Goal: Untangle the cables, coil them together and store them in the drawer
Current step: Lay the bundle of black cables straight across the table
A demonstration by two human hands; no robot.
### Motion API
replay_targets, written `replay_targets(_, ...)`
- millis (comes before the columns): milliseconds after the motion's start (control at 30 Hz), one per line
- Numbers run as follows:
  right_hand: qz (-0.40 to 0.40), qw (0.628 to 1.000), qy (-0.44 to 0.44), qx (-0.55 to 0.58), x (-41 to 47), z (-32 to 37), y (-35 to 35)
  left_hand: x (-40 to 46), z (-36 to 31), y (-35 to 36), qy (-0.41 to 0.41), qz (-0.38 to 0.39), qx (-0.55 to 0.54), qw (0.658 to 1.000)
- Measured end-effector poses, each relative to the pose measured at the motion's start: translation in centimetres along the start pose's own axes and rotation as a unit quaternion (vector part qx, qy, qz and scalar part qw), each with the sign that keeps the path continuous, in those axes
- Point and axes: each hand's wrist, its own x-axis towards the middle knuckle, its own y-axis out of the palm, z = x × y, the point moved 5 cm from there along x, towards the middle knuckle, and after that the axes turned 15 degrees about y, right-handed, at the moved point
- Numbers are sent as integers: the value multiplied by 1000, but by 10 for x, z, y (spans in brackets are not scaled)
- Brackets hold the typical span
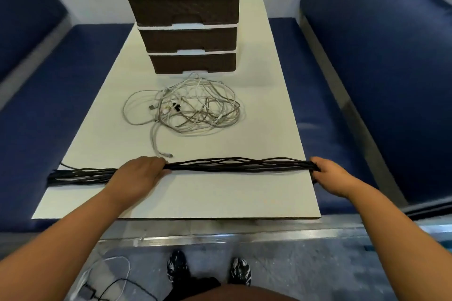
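I see one bundle of black cables point(234, 165) stretched along the table's point(186, 193) near edge, my left hand point(140, 176) clamped on it toward the left edge, my right hand point(329, 175) gripping its end at the right edge. One white tangle point(188, 107) lies mid-table before four closed brown drawers point(188, 39).

The light is even and soft, without strong direction; the white bench point(220, 193) is bright but not burned out; shadows under the hands are weak and short; a metal strip point(220, 236) below the bench edge gives a pale glare; the whole picture is a little soft, with blur on the drawers point(186, 7) at the top; wide-angle distortion bends the blue cushions point(381, 61) and stretches the forearms at the lower corners.
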Motion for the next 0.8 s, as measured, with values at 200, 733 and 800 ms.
replay_targets(200,-42,996,-44,-58,-1,8,1,1,3,6,21,2,70,997)
replay_targets(733,-54,998,-27,-8,-28,-6,-32,-13,-16,-15,-78,-102,91,988)
replay_targets(800,-80,996,-41,21,-33,3,-37,-15,-16,-14,-92,-102,96,986)
